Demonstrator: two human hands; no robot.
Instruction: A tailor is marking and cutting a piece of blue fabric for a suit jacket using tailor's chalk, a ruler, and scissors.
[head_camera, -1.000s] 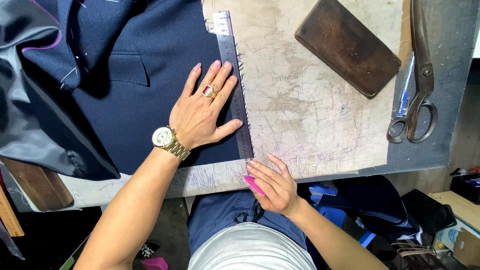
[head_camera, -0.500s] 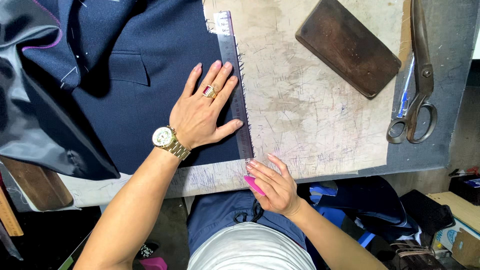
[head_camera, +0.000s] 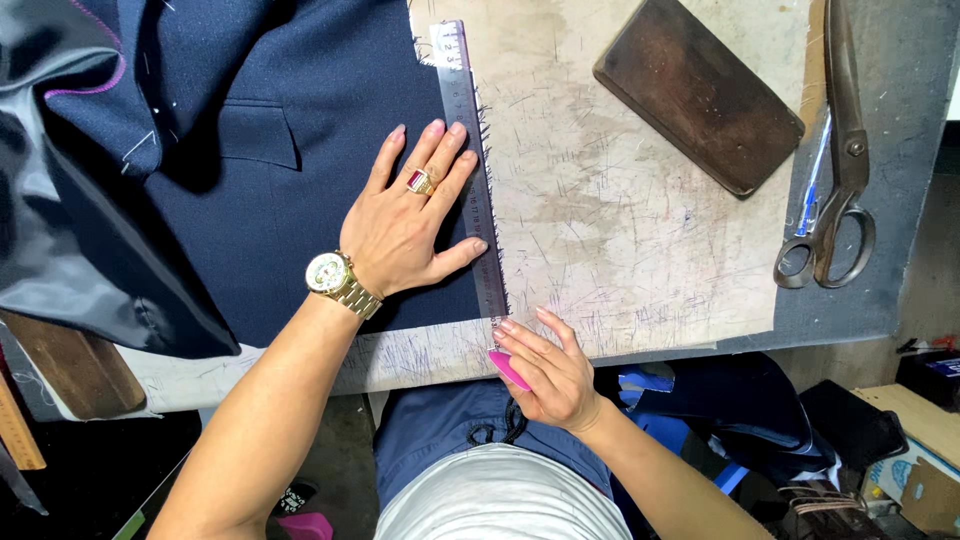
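A: Where are the hands?

B: The left hand (head_camera: 410, 225) lies flat, fingers spread wide, its grip holding nothing, pressing a metal ruler (head_camera: 472, 160) onto navy cloth (head_camera: 290, 200) on the scratched surface (head_camera: 620, 230).

A: And the right?

B: The right hand (head_camera: 550, 375) sits at the near edge, just below the ruler's end, its grip pinched narrow around a pink piece of chalk (head_camera: 508, 368).

A: Anything else?

B: A dark wooden block (head_camera: 697, 93) lies farther off, and large scissors (head_camera: 838, 160) rest at the far right.
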